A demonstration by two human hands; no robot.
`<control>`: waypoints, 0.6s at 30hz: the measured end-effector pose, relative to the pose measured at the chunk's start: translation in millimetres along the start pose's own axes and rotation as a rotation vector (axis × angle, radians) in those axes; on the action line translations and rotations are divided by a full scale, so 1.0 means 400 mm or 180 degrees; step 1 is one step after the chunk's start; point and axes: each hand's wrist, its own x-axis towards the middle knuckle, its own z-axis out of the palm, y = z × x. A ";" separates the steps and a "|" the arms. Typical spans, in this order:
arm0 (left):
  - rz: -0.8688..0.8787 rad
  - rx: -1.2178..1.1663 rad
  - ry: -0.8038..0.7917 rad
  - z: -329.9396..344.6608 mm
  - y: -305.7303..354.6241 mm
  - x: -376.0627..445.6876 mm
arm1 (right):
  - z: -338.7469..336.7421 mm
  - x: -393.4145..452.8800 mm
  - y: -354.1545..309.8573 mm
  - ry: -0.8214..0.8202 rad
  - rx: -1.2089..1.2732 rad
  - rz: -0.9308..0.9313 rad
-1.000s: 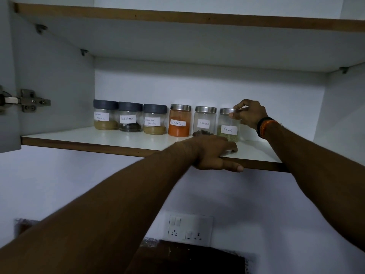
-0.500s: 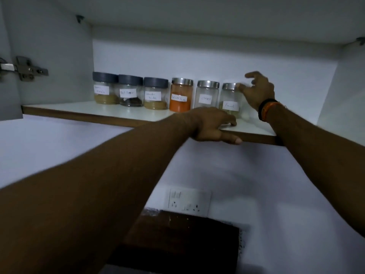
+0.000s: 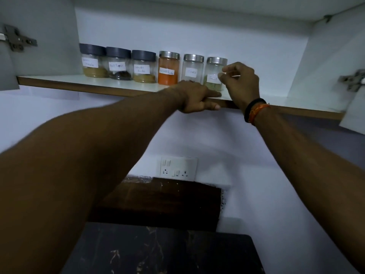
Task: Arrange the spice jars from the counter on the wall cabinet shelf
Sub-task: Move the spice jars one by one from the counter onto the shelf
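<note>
Six labelled spice jars stand in a row at the back of the white cabinet shelf (image 3: 59,79). Three have grey lids (image 3: 118,65). To their right stand an orange-powder jar (image 3: 168,69), a cloves jar (image 3: 192,69) and a fennel jar (image 3: 213,76), all with steel lids. My left hand (image 3: 197,98) rests on the shelf's front edge, fingers on top and thumb under the lip, below the cloves jar. My right hand (image 3: 242,82) hovers just right of the fennel jar with its fingers curled in and nothing in them.
The shelf to the right of the fennel jar is bare. Metal hinges sit on the left wall (image 3: 17,39) and on the open right door (image 3: 353,80). Below are a wall socket (image 3: 177,168) and the dark counter (image 3: 158,252).
My right hand has let go of the fennel jar's lid and side and drawn back slightly, fingers curling in. The view has tilted down. My left hand stays on the shelf edge.
</note>
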 end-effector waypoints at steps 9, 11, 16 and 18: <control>-0.0452 0.0329 0.0626 0.046 0.086 -0.068 | 0.011 -0.182 0.000 0.0023 -0.0781 -0.0661; -0.0519 0.0290 0.0591 0.065 0.096 -0.105 | 0.011 -0.229 0.006 0.0099 -0.0980 -0.0795; -0.0588 0.0301 0.0839 0.136 0.149 -0.226 | 0.006 -0.360 0.038 0.0038 -0.1448 -0.0810; -0.0607 0.0099 0.0715 0.182 0.170 -0.270 | 0.016 -0.411 0.055 -0.0137 -0.1544 -0.0647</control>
